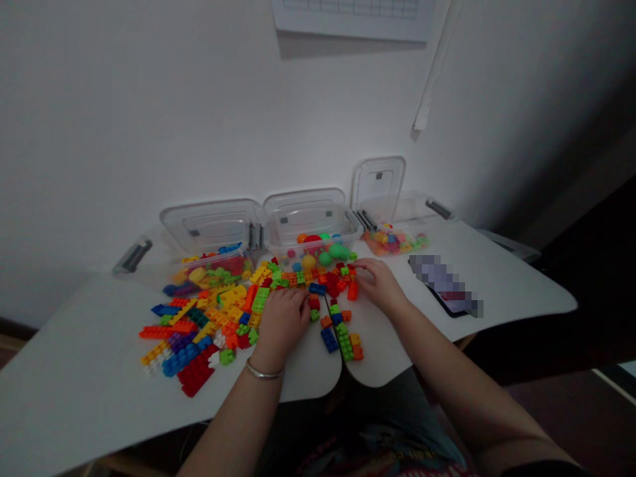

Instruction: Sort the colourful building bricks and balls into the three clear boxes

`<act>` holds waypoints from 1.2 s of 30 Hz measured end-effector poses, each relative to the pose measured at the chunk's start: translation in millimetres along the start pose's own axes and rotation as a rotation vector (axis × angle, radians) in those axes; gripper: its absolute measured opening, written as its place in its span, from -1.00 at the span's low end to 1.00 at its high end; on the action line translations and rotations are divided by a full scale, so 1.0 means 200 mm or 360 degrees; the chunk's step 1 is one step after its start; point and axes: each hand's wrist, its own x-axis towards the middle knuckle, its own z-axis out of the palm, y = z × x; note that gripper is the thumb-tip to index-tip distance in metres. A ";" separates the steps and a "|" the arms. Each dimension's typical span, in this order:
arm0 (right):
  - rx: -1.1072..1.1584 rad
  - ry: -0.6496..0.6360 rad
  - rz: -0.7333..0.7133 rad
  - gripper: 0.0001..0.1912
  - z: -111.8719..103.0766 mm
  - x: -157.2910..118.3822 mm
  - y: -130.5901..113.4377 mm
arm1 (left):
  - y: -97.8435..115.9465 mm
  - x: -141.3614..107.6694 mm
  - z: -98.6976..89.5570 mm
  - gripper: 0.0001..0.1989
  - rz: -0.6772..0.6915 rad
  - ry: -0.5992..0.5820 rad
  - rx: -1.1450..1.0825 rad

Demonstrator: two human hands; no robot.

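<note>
My left hand (285,322), with a bangle (264,373) at the wrist, is over the right part of a pile of toy building bricks (231,296). Its fingers curl downward, and whatever is under their tips is hidden. Beside its thumb are a red brick (314,303) and a blue brick (317,289). My right hand (378,281) reaches in from the right with fingers stretched and apart. Its fingertips are at red and orange bricks (352,289). Between the forearms lie a long green brick (344,340) and a dark blue brick (328,340).
Behind the pile stand three clear boxes with raised lids: a left box (209,228) of mixed toys, a middle box (314,222) of balls, and a right box (392,222) of small pieces. A phone (450,291) lies right on the white table (517,285). A gap splits the front edge.
</note>
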 end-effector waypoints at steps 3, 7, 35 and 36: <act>-0.0115 -0.0221 -0.0101 -0.70 0.05 -0.03 -0.01 | 0.00 0.00 0.00 -0.72 0.0012 0.0005 -0.0006; -0.0182 -0.0260 -0.0105 -0.74 0.05 -0.03 -0.01 | 0.00 0.00 0.00 -0.72 -0.0002 0.0022 -0.0023; -0.0145 -0.0030 0.0346 -0.81 0.04 -0.06 0.10 | 0.00 0.00 0.00 -0.73 0.0005 0.0015 -0.0028; -0.0095 -0.0017 0.0372 -0.80 0.04 -0.06 0.10 | 0.00 0.00 0.00 -0.73 0.0003 0.0025 -0.0030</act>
